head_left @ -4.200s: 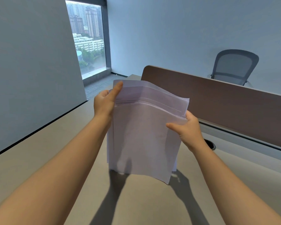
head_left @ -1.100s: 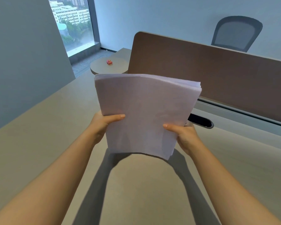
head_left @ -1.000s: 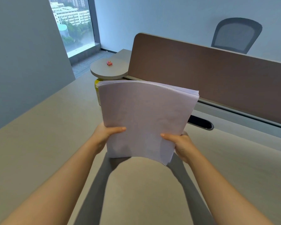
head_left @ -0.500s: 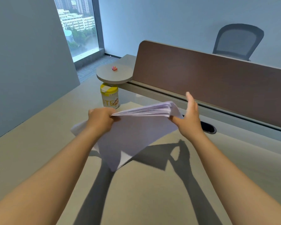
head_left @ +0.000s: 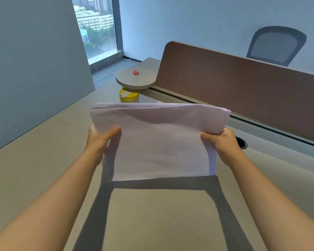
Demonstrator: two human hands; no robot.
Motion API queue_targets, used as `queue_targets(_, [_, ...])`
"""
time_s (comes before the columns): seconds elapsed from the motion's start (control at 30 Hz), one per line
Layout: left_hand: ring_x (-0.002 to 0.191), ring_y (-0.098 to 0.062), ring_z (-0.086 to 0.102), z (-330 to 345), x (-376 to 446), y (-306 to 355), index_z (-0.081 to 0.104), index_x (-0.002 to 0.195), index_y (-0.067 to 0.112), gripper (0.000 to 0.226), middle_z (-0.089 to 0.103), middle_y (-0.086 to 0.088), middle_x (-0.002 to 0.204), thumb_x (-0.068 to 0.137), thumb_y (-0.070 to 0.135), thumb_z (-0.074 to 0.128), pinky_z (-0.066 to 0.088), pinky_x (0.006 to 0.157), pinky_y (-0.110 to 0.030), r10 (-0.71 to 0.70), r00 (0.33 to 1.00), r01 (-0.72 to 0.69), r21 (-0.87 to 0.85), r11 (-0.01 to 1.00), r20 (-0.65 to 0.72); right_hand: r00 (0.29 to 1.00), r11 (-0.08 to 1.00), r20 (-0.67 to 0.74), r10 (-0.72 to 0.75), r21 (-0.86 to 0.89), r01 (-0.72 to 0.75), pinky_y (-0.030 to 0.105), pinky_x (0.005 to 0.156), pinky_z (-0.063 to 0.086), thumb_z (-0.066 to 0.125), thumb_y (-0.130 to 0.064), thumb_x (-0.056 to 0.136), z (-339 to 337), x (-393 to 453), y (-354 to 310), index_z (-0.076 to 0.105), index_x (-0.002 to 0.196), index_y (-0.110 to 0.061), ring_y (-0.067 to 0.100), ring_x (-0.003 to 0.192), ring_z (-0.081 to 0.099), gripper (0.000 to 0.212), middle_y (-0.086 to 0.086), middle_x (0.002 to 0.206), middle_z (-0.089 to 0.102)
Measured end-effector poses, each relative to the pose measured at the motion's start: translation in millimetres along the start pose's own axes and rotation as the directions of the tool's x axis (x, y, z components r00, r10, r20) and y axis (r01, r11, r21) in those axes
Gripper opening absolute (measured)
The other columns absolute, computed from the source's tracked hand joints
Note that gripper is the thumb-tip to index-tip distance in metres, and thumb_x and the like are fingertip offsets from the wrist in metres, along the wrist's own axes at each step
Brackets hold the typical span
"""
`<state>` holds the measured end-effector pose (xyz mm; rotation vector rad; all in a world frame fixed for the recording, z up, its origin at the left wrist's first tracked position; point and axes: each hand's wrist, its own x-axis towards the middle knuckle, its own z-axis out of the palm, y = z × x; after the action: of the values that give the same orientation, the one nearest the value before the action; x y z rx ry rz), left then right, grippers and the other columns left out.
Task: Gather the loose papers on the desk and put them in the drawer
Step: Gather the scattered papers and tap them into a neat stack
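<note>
A stack of white papers (head_left: 159,142) stands upright on its long edge on the beige desk (head_left: 152,214), wide side facing me. My left hand (head_left: 101,140) grips the stack's left edge, thumb on the front sheet. My right hand (head_left: 220,142) grips the right edge the same way. The top of the stack bends a little away from me. No drawer is in view.
A yellow canister (head_left: 129,96) stands behind the papers, under a small round shelf (head_left: 136,78) with a small pink object (head_left: 135,71) on it. A brown divider panel (head_left: 243,87) runs along the desk's far side. A cable hole (head_left: 241,142) sits by my right hand. A grey chair (head_left: 275,46) stands beyond.
The stack was tipped flat half a second ago, held by my left hand with the right palm against its edge. Now it is turned landscape and upright, both hands gripping its sides.
</note>
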<state>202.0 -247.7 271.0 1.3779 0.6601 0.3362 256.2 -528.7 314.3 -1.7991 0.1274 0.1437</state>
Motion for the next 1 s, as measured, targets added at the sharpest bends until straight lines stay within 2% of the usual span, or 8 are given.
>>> queue_targets(0.07, [0.100, -0.029, 0.060, -3, 2, 4, 0.053, 0.122, -0.002, 0.048, 0.062, -0.013, 0.108, 0.076, 0.003, 0.065, 0.048, 0.082, -0.032, 0.001, 0.999, -0.001, -0.014, 1.000, 0.044, 1.000, 1.000, 0.008, 0.003, 0.010, -0.004, 0.038, 0.086, 0.045, 0.060, 0.000, 0.082, 1, 1, 1, 0.056, 0.117, 0.003, 0.027, 0.096, 0.053, 0.035, 0.009, 0.103, 0.058])
queue_targets(0.2, [0.075, -0.013, 0.060, 2, -1, 22, 0.062, 0.102, 0.002, 0.029, 0.070, 0.008, 0.069, 0.074, -0.007, 0.063, 0.049, 0.069, -0.023, 0.119, 0.991, -0.116, -0.059, 0.992, 0.065, 1.000, 0.998, 0.015, -0.007, 0.058, 0.006, 0.044, 0.093, 0.044, 0.057, -0.001, 0.084, 6, 4, 0, 0.056, 0.114, 0.000, 0.029, 0.100, 0.054, 0.030, 0.010, 0.106, 0.058])
queue_targets(0.33, [0.080, -0.014, 0.059, 7, -5, 23, 0.056, 0.108, 0.005, 0.037, 0.062, 0.002, 0.085, 0.074, -0.006, 0.063, 0.049, 0.074, -0.026, 0.180, 0.977, -0.174, -0.066, 0.983, 0.111, 0.999, 0.994, 0.042, -0.031, 0.105, 0.027, 0.047, 0.092, 0.044, 0.055, 0.001, 0.084, 10, 4, 0, 0.054, 0.100, -0.009, 0.030, 0.099, 0.053, 0.019, 0.009, 0.100, 0.057])
queue_targets(0.5, [0.078, -0.014, 0.058, -1, 4, -2, 0.058, 0.089, 0.014, 0.028, 0.061, 0.000, 0.084, 0.071, -0.006, 0.066, 0.050, 0.066, -0.019, 0.126, 0.981, -0.125, -0.012, 0.992, 0.149, 0.993, 0.999, 0.106, -0.044, 0.022, 0.042, 0.032, 0.077, 0.043, 0.055, 0.007, 0.081, 8, 3, 25, 0.063, 0.093, -0.010, 0.020, 0.079, 0.055, 0.022, 0.001, 0.080, 0.060])
queue_targets(0.57, [0.078, -0.010, 0.058, 0, 9, -12, 0.058, 0.101, 0.010, 0.036, 0.061, 0.002, 0.085, 0.071, -0.010, 0.064, 0.050, 0.063, -0.012, 0.109, 0.982, -0.110, 0.002, 0.994, 0.155, 0.994, 0.998, 0.103, -0.022, 0.056, 0.016, 0.027, 0.073, 0.043, 0.055, 0.011, 0.080, 11, 4, 36, 0.058, 0.100, -0.010, 0.017, 0.080, 0.055, 0.029, -0.003, 0.080, 0.059])
queue_targets(0.67, [0.078, -0.010, 0.057, 2, 18, -17, 0.055, 0.116, 0.001, 0.050, 0.061, 0.002, 0.085, 0.070, -0.015, 0.062, 0.048, 0.070, -0.019, 0.108, 0.983, -0.111, 0.011, 0.994, 0.150, 0.995, 0.997, 0.098, -0.027, 0.079, 0.019, 0.017, 0.065, 0.044, 0.054, 0.013, 0.079, 17, 8, 42, 0.055, 0.098, -0.011, 0.008, 0.074, 0.055, 0.031, -0.005, 0.077, 0.059])
queue_targets(0.83, [0.090, -0.024, 0.061, 0, 28, -6, 0.057, 0.111, 0.003, 0.047, 0.064, -0.003, 0.090, 0.067, -0.008, 0.067, 0.051, 0.078, -0.030, 0.126, 0.976, -0.126, -0.011, 0.992, 0.180, 0.999, 0.983, 0.038, 0.011, 0.184, -0.018, 0.031, 0.073, 0.045, 0.058, 0.007, 0.080, 22, 21, 34, 0.056, 0.101, -0.009, 0.015, 0.076, 0.055, 0.026, -0.001, 0.081, 0.058])
queue_targets(1.0, [0.068, 0.001, 0.067, -18, 33, -13, 0.062, 0.088, 0.017, 0.036, 0.074, 0.012, 0.068, 0.055, 0.003, 0.065, 0.053, 0.062, -0.012, 0.099, 0.953, -0.116, 0.041, 0.992, 0.286, 0.981, 0.987, 0.193, -0.012, 0.160, -0.020, 0.034, 0.080, 0.049, 0.060, 0.007, 0.077, 7, 23, 36, 0.061, 0.085, -0.022, 0.019, 0.085, 0.060, 0.030, 0.002, 0.090, 0.064])
